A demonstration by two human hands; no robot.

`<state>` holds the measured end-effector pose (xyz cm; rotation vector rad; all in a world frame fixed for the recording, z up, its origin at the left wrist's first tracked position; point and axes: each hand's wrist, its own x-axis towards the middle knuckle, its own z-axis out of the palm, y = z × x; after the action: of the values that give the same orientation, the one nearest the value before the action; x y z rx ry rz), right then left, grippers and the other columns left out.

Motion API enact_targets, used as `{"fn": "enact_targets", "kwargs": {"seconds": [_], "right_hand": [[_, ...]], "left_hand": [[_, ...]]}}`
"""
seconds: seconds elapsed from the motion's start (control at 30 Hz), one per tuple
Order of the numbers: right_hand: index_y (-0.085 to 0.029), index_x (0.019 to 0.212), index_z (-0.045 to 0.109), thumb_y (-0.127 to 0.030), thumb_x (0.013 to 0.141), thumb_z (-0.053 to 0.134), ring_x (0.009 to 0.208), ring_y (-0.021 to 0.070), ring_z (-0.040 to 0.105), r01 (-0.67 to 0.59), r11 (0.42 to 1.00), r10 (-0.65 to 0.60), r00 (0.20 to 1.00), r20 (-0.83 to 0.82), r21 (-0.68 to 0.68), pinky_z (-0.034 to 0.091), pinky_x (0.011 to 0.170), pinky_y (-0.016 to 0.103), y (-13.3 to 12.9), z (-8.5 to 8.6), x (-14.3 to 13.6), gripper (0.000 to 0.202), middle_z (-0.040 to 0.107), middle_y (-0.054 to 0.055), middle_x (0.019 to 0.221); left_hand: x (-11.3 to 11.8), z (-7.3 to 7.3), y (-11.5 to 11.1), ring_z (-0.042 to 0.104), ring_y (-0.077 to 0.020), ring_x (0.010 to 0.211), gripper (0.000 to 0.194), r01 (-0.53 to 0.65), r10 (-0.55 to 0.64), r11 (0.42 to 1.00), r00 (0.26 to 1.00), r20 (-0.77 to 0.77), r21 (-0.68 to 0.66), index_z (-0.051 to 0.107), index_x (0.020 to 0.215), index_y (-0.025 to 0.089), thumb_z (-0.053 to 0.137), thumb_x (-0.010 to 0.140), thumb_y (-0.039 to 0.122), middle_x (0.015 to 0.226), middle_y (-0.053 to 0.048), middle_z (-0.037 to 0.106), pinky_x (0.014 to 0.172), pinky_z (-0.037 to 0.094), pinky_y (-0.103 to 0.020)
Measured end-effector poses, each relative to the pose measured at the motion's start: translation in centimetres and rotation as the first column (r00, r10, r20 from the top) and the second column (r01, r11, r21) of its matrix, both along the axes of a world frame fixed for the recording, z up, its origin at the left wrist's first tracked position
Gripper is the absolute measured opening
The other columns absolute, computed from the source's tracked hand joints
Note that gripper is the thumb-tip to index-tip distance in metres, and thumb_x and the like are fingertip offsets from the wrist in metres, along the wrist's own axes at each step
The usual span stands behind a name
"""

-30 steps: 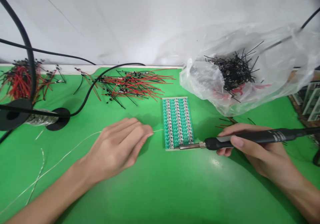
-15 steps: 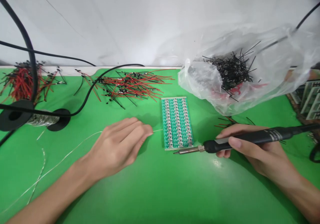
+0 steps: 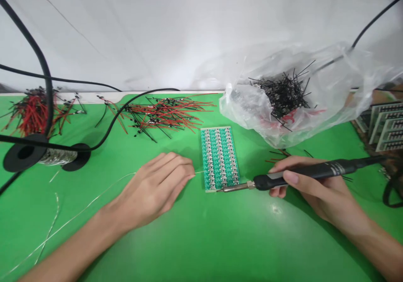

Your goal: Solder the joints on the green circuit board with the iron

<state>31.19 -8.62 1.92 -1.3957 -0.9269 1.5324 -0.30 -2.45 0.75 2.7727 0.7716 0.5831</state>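
A green circuit board (image 3: 214, 160) with three columns of shiny solder joints lies on the green mat (image 3: 220, 240) between my hands. My left hand (image 3: 163, 181) is closed on thin solder wire (image 3: 97, 196), whose short free end sticks out to the board's left edge. The wire trails back past my wrist to the lower left. My right hand (image 3: 308, 181) grips a black soldering iron (image 3: 283, 177) like a pen. Its metal tip is over the board's lower edge; whether it touches I cannot tell.
A solder spool (image 3: 58, 156) lies at the left under black cables (image 3: 103, 137). Red and black wire leads (image 3: 166, 112) are piled along the back and far left. A clear plastic bag (image 3: 252, 110) of black leads stands back right. Several boards (image 3: 390, 124) are stacked far right.
The iron's tip has shifted slightly up and onto the board's lower edge. The whole view has moved a little; my left hand still pinches the solder wire beside the board.
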Motion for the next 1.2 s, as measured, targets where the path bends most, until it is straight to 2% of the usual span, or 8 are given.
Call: {"fn": "enact_targets", "kwargs": {"seconds": [0.7, 0.87, 0.93, 1.03, 1.13, 1.2], "right_hand": [[-0.02, 0.088, 0.078, -0.036, 0.081, 0.079, 0.062, 0.017, 0.07, 0.017, 1.0, -0.017, 1.0, -0.022, 0.003, 0.058, 0.058, 0.027, 0.1, -0.1, 0.1, 0.017, 0.078, 0.004, 0.069], [-0.021, 0.086, 0.079, -0.039, 0.079, 0.079, 0.058, 0.0183, 0.069, 0.019, 1.0, -0.018, 0.999, -0.041, 0.008, 0.056, 0.054, 0.029, 0.2, 0.0, 0.2, 0.019, 0.077, 0.004, 0.067], [-0.021, 0.084, 0.079, -0.04, 0.077, 0.08, 0.055, 0.0192, 0.068, 0.013, 1.0, -0.013, 0.999, -0.043, 0.011, 0.055, 0.051, 0.031, 0.2, 0.2, 0.3, 0.02, 0.077, 0.005, 0.066], [-0.021, 0.081, 0.08, -0.039, 0.075, 0.08, 0.051, 0.0194, 0.067, 0.02, 1.0, -0.02, 0.998, -0.056, 0.0, 0.052, 0.048, 0.03, 0.2, 0.7, 0.4, 0.019, 0.075, 0.005, 0.062], [-0.021, 0.078, 0.081, -0.039, 0.071, 0.082, 0.048, 0.0189, 0.065, 0.049, 0.999, -0.05, 0.995, -0.082, -0.011, 0.051, 0.046, 0.029, 0.1, 1.1, 0.6, 0.02, 0.074, 0.005, 0.06], [-0.021, 0.077, 0.081, -0.04, 0.07, 0.083, 0.048, 0.0181, 0.065, 0.078, 0.997, -0.079, 0.992, -0.1, -0.009, 0.051, 0.046, 0.028, 0.1, 1.3, 0.8, 0.02, 0.073, 0.005, 0.06]], "left_hand": [[-0.2, 0.0, -0.1, 0.062, -0.0186, 0.094, 0.01, 0.005, -0.005, 1.0, 1.0, -0.004, -0.002, 0.058, 0.104, 0.012, 0.058, 0.095, 0.011, 0.102, -0.009, 0.067, 0.083, 0.051, -0.033], [0.0, 0.2, -0.4, 0.062, -0.0211, 0.109, 0.009, -0.006, 0.006, 1.0, 1.0, 0.026, -0.017, 0.058, 0.103, 0.014, 0.055, 0.095, 0.01, 0.124, -0.013, 0.065, 0.092, 0.053, -0.037], [0.1, 0.1, -0.5, 0.057, -0.0227, 0.123, 0.01, -0.004, 0.004, 0.999, 1.0, 0.013, -0.05, 0.057, 0.102, 0.015, 0.053, 0.096, 0.009, 0.136, -0.014, 0.059, 0.099, 0.053, -0.039], [0.3, -0.2, -0.7, 0.041, -0.0254, 0.143, 0.018, 0.02, -0.026, 0.995, 0.998, -0.057, -0.101, 0.054, 0.105, 0.016, 0.046, 0.095, 0.004, 0.152, -0.013, 0.046, 0.109, 0.048, -0.047], [0.4, -0.5, -0.7, 0.026, -0.0259, 0.152, 0.029, 0.038, -0.058, 0.989, 0.989, -0.138, -0.142, 0.052, 0.108, 0.016, 0.04, 0.09, -0.003, 0.159, -0.009, 0.036, 0.116, 0.043, -0.055], [0.4, -0.5, -0.7, 0.022, -0.0255, 0.153, 0.033, 0.049, -0.073, 0.989, 0.983, -0.167, -0.14, 0.051, 0.108, 0.016, 0.037, 0.087, -0.005, 0.159, -0.009, 0.036, 0.117, 0.041, -0.056]]}}
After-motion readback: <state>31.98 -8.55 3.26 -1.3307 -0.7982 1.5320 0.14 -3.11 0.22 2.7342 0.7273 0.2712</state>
